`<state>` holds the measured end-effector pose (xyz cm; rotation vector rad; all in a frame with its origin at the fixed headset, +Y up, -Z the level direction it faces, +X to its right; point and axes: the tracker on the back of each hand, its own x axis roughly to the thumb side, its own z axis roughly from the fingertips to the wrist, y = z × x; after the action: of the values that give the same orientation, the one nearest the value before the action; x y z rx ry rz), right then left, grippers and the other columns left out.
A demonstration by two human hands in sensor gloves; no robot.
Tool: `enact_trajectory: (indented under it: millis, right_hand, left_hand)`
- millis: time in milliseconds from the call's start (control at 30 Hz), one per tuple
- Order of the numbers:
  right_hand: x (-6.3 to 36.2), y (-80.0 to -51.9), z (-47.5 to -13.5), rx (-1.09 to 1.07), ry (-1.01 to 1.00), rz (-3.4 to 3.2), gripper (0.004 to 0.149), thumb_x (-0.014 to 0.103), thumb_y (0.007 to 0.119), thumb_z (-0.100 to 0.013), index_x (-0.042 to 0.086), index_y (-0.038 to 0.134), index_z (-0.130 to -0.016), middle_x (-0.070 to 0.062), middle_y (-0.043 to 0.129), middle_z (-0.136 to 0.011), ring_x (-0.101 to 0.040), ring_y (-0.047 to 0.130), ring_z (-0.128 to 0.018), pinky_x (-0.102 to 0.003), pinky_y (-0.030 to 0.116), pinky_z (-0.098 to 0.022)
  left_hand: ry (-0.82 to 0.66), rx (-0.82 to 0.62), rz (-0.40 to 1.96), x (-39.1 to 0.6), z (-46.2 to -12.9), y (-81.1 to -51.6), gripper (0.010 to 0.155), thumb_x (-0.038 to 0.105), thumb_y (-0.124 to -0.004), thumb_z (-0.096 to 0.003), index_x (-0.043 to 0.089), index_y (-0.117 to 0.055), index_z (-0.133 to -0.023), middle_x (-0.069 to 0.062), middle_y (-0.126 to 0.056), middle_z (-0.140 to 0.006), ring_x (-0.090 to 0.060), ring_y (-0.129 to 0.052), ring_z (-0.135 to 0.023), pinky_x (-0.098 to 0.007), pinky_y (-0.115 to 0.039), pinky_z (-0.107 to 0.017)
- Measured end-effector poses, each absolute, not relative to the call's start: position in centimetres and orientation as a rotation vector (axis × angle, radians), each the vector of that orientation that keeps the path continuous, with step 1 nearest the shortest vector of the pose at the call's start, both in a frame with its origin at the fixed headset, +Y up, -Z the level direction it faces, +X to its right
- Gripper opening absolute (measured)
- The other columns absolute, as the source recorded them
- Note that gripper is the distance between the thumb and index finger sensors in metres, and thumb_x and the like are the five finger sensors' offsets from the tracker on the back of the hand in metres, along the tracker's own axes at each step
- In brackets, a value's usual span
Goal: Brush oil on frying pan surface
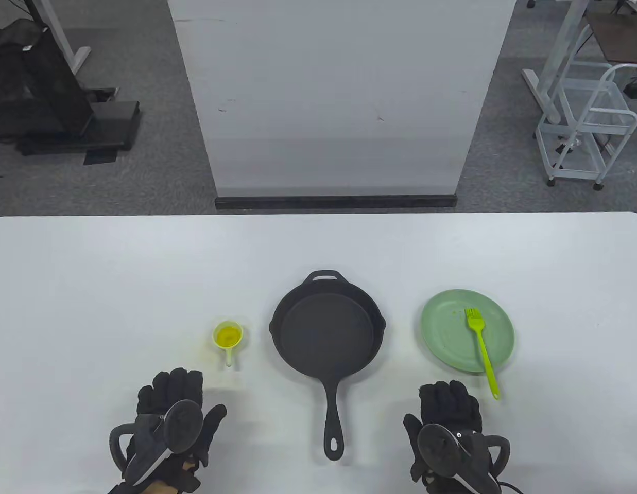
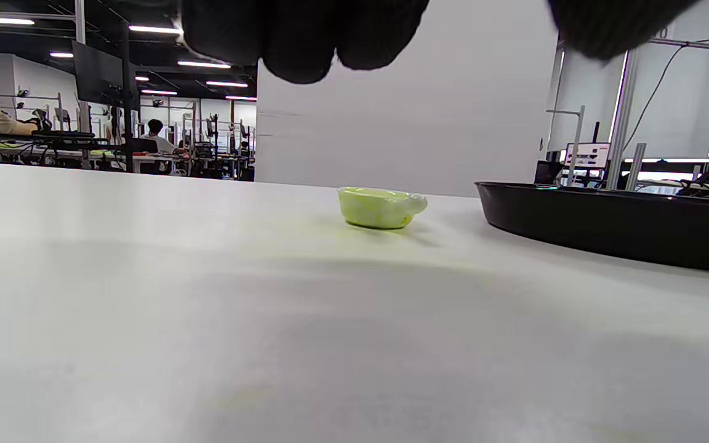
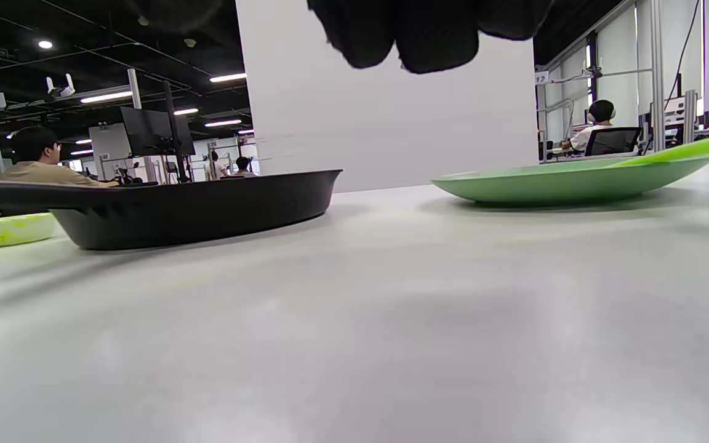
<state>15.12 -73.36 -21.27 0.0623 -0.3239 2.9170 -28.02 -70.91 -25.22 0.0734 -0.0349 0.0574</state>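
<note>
The pan (image 1: 326,329) stood on the table (image 1: 91,288), with its handle toward the near edge. Left of the pan was a small cup (image 1: 227,337) of yellow oil. Right of the pan lay a green plate (image 1: 447,339), and the brush (image 1: 480,347) rested on it, bristles away from the person, handle end over the near rim. The left hand (image 1: 171,422) lay on the table near-left of the pan, fingers loose, holding nothing. The right hand (image 1: 449,427) lay near-right of the pan, also holding nothing.

Frying pan (image 1: 326,329) matt black cast metal; brush (image 1: 481,350) glossy green plastic; table (image 1: 91,288) smooth white.
</note>
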Motion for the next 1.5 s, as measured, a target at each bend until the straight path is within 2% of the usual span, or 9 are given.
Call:
enact_trajectory:
  millis: [433,533,600,700,833,1000,1200,1500]
  right_hand:
    - [15.9,-72.7,-21.5,0.008,-0.246,2.839,0.067,0.050,0.067,-0.043,0.008,0.065,-0.094,-0.025,0.062,-0.099,-0.054,0.055,-0.093,-0.065,0.052,-0.062]
    - [16.9,-71.0,-21.8,-0.058,-0.250,2.769,0.067,0.050,0.068,-0.043,0.008,0.065,-0.094,-0.025,0.064,-0.097,-0.054,0.060,-0.090,-0.064,0.056,-0.061]
    - [18.2,-69.4,-22.2,-0.149,-0.275,2.728,0.064,0.050,0.068,-0.042,0.008,0.071,-0.091,-0.024,0.076,-0.087,-0.052,0.073,-0.079,-0.055,0.072,-0.049]
    - [20.4,-67.2,-22.9,-0.271,-0.295,2.624,0.061,0.049,0.069,-0.042,0.007,0.075,-0.087,-0.024,0.081,-0.080,-0.051,0.079,-0.070,-0.050,0.075,-0.041]
    - [23.8,-65.9,-24.3,-0.470,-0.193,2.561,0.062,0.049,0.070,-0.043,0.007,0.074,-0.088,-0.025,0.080,-0.080,-0.051,0.077,-0.070,-0.051,0.073,-0.041]
    - [26.6,-67.6,-26.0,-0.689,0.029,2.656,0.063,0.049,0.070,-0.042,0.006,0.074,-0.088,-0.026,0.080,-0.080,-0.051,0.077,-0.068,-0.046,0.074,-0.034]
    - [27.6,-70.9,-27.5,-0.801,0.258,2.665,0.066,0.051,0.069,-0.042,0.005,0.072,-0.089,-0.026,0.079,-0.080,-0.051,0.077,-0.067,-0.046,0.074,-0.034]
    - [27.2,-73.1,-28.7,-0.848,0.376,2.728,0.066,0.051,0.069,-0.042,0.005,0.073,-0.088,-0.026,0.079,-0.079,-0.051,0.077,-0.067,-0.046,0.074,-0.035]
  left_hand:
    - [-0.037,0.065,0.065,-28.1,-25.3,-70.9,0.078,0.067,-0.061,-0.0426,0.023,-0.046,-0.105,-0.009,-0.048,-0.113,-0.042,-0.047,-0.105,-0.062,-0.038,-0.076]
    - [-0.040,0.068,0.069,-28.1,-25.2,-70.8,0.078,0.066,-0.061,-0.0427,0.023,-0.046,-0.105,-0.009,-0.048,-0.113,-0.042,-0.047,-0.105,-0.063,-0.038,-0.075]
    - [-0.043,0.065,0.073,-28.1,-25.2,-70.8,0.078,0.066,-0.061,-0.0428,0.022,-0.046,-0.105,-0.009,-0.048,-0.113,-0.042,-0.047,-0.105,-0.063,-0.038,-0.075]
    - [-0.048,0.058,0.078,-28.1,-25.3,-70.8,0.078,0.066,-0.061,-0.0428,0.022,-0.046,-0.105,-0.009,-0.048,-0.113,-0.042,-0.047,-0.105,-0.063,-0.037,-0.075]
    - [-0.055,0.051,0.082,-28.0,-25.3,-70.9,0.077,0.066,-0.061,-0.0430,0.022,-0.046,-0.105,-0.010,-0.048,-0.113,-0.042,-0.047,-0.105,-0.063,-0.037,-0.075]
    - [-0.063,0.051,0.079,-27.9,-25.2,-70.9,0.077,0.066,-0.061,-0.0431,0.023,-0.047,-0.105,-0.009,-0.048,-0.113,-0.042,-0.047,-0.105,-0.063,-0.037,-0.075]
    - [-0.063,0.047,0.076,-27.9,-25.1,-71.0,0.076,0.065,-0.061,-0.0432,0.022,-0.047,-0.105,-0.009,-0.049,-0.113,-0.042,-0.048,-0.105,-0.063,-0.039,-0.075]
    - [-0.065,0.037,0.072,-27.8,-25.1,-71.0,0.076,0.065,-0.061,-0.0433,0.022,-0.047,-0.105,-0.010,-0.049,-0.113,-0.042,-0.048,-0.105,-0.063,-0.039,-0.075]
